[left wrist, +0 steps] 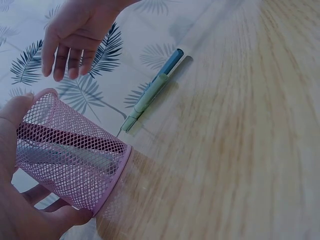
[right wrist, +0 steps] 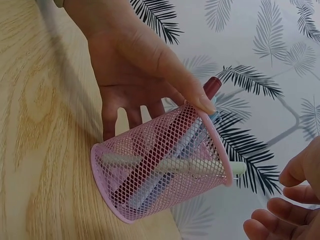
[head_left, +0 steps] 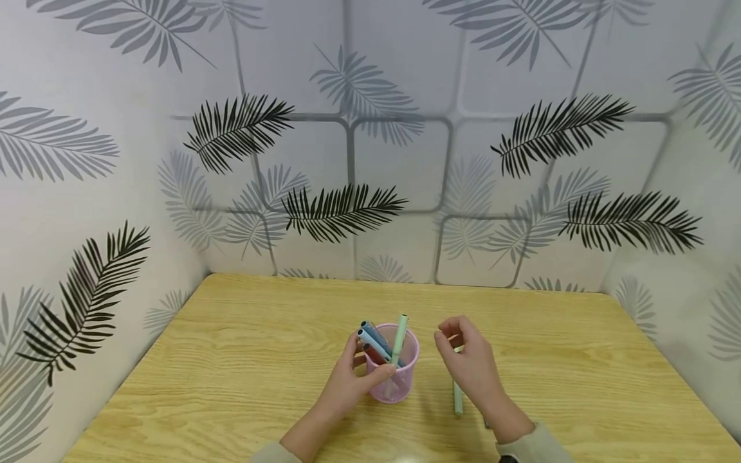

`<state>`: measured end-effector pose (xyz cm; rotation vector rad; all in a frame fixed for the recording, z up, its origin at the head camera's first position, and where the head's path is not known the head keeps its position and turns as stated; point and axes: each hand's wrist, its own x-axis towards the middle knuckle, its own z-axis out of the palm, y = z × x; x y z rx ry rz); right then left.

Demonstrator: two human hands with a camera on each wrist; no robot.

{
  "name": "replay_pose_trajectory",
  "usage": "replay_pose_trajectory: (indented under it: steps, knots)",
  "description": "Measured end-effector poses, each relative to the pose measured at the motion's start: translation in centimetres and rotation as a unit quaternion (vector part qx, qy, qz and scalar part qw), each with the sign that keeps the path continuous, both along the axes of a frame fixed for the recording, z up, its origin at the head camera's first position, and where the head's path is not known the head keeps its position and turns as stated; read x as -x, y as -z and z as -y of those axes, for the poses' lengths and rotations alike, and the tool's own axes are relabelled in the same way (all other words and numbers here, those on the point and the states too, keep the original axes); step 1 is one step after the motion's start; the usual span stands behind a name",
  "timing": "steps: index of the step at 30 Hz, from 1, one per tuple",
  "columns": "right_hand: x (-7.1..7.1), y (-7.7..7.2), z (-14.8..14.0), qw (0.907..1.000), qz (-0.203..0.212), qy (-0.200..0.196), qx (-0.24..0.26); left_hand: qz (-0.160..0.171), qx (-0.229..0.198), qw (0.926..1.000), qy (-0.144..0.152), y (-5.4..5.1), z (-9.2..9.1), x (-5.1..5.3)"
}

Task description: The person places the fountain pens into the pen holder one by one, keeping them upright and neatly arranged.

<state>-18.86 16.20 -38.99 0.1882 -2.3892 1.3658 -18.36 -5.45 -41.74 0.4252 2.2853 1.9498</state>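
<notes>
A pink mesh pen cup (head_left: pixel 391 386) stands on the wooden table, gripped by my left hand (head_left: pixel 347 379) with the thumb at its rim and the fingers round its far side. Several pens lean inside: a light green pen (head_left: pixel 400 337), a dark red pen (right wrist: pixel 165 140) and blue ones (head_left: pixel 376 335). My right hand (head_left: pixel 471 363) hovers right of the cup, fingers loosely bent, holding nothing. Beneath it on the table lie a green pen (left wrist: pixel 145 102) and a blue pen (left wrist: pixel 172 60), side by side; in the head view the right hand and wrist partly hide them.
The wooden table (head_left: pixel 260 334) reaches back to a wall (head_left: pixel 399 161) with leaf patterns, and similar walls rise at the left and right.
</notes>
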Motion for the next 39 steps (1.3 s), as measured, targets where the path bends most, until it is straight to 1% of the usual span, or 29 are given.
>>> replay_pose_trajectory:
  steps: [6, 13, 19, 27, 33, 34, 37, 39]
  knots:
    - [-0.2, 0.3, -0.8, 0.9998, 0.009, 0.018, -0.009, 0.001, 0.001, 1.0000, 0.000, 0.1, 0.1, 0.0]
    - [-0.2, 0.3, -2.0, 0.9994, 0.024, 0.025, -0.006, 0.006, -0.002, 1.0000, 0.000, 0.0, 0.1, 0.1]
    - [-0.3, 0.3, -2.8, 0.9986, 0.020, 0.041, -0.026, 0.002, -0.003, 1.0000, -0.001, 0.1, 0.0, 0.1]
    - [-0.5, 0.8, -4.1, 0.9974, 0.036, 0.053, -0.035, 0.001, -0.002, 1.0000, -0.005, 0.3, 0.0, 0.2]
    - [-0.4, 1.5, -4.9, 0.9978, 0.021, 0.053, -0.035, 0.002, -0.001, 1.0000, -0.007, 0.2, -0.1, 0.1]
    - [-0.4, 1.6, -5.0, 0.9978, 0.019, 0.054, -0.034, 0.001, -0.001, 1.0000, -0.007, 0.3, -0.1, 0.1]
    - [-0.3, 1.9, -5.1, 0.9972, 0.018, 0.062, -0.038, 0.000, -0.002, 1.0000, -0.010, 1.4, -0.1, 0.8]
    - [-0.2, 2.0, -5.2, 0.9967, 0.026, 0.066, -0.040, -0.002, -0.002, 0.9999, -0.011, 2.3, -0.1, 1.3]
